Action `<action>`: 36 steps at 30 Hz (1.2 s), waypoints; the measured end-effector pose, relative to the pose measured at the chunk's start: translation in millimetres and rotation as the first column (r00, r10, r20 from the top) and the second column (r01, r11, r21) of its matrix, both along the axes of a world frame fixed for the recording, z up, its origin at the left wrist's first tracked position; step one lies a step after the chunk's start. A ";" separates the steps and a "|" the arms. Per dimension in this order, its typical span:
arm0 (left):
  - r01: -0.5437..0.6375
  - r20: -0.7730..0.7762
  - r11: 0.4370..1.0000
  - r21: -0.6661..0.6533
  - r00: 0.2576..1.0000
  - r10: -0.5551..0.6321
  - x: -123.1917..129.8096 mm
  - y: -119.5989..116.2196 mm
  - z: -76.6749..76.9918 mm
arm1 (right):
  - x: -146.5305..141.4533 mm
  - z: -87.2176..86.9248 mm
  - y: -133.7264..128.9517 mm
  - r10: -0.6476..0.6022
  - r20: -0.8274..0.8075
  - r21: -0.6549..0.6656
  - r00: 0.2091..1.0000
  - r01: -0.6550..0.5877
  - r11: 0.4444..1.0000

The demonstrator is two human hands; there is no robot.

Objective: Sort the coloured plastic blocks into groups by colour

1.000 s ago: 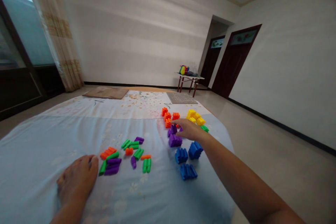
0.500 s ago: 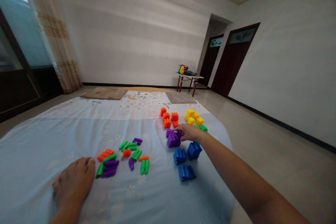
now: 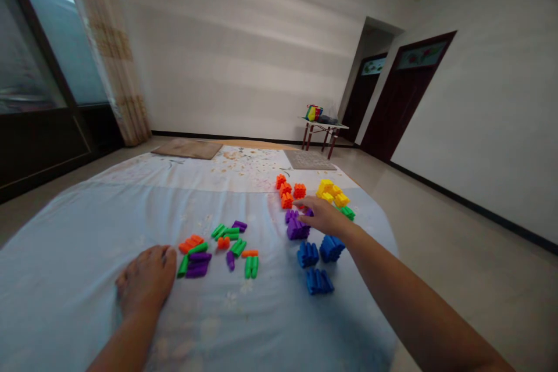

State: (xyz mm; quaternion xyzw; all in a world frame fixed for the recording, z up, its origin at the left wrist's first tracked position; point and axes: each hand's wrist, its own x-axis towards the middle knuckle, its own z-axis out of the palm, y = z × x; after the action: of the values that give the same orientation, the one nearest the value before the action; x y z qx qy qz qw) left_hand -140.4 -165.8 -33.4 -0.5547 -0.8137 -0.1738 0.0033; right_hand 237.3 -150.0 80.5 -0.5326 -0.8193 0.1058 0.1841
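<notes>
My right hand (image 3: pixel 325 215) reaches over the purple blocks (image 3: pixel 298 229), thumb and forefinger apart, with nothing visible between them. Its fingertips are close to the orange blocks (image 3: pixel 286 200). Part of the purple group is hidden beneath the hand. My left hand (image 3: pixel 148 279) rests palm down on the cloth, its fingers loosely bent and partly out of sight. Beside it lie loose purple pieces (image 3: pixel 197 267), green pieces (image 3: pixel 251 267) and orange pieces (image 3: pixel 190 243), mixed together. Blue blocks (image 3: pixel 319 282) stand nearer to me, beside my right forearm.
Yellow blocks (image 3: pixel 333 192) and green blocks (image 3: pixel 346 212) sit beyond my right hand. A pale blue floral cloth (image 3: pixel 265 314) covers the surface. Two mats (image 3: pixel 187 149) lie at its far end. A small table (image 3: pixel 325 124) with a colourful bag stands by the wall.
My right hand has lifted off the purple blocks and its fingers have spread toward the orange ones. The left hand stays on the cloth. The whole view has shifted slightly.
</notes>
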 end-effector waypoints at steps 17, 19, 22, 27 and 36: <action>0.026 0.003 0.997 0.073 1.000 -0.027 3.6 -9.3 0.9 | -196.4 -91.0 -26.3 0.251 -0.049 0.030 0.967 -0.250 0.968; 0.024 0.003 0.997 0.078 1.000 -0.024 3.7 -9.6 0.8 | -203.2 -94.2 -24.3 0.254 -0.005 0.024 0.967 -0.254 0.967; 0.021 0.005 0.996 0.085 1.000 -0.021 3.3 -8.9 -0.7 | -208.2 -96.9 -24.3 0.247 0.039 0.020 0.968 -0.248 0.969; 0.021 0.003 0.996 0.092 1.000 -0.022 2.4 -7.7 -3.5 | -192.3 -90.8 -33.0 0.276 0.081 0.042 0.958 -0.280 0.959; 0.008 0.033 0.998 0.060 0.999 -0.010 4.5 -8.1 0.4 | -142.6 -84.8 -49.5 0.261 0.007 0.070 0.965 -0.261 0.963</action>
State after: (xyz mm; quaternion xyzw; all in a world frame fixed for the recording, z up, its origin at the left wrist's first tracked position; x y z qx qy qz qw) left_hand -136.0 -173.9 -33.1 -0.5552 -0.8054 -0.2075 0.0057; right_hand 94.6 -199.6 -4.3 -0.4132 -0.8853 0.1007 0.1880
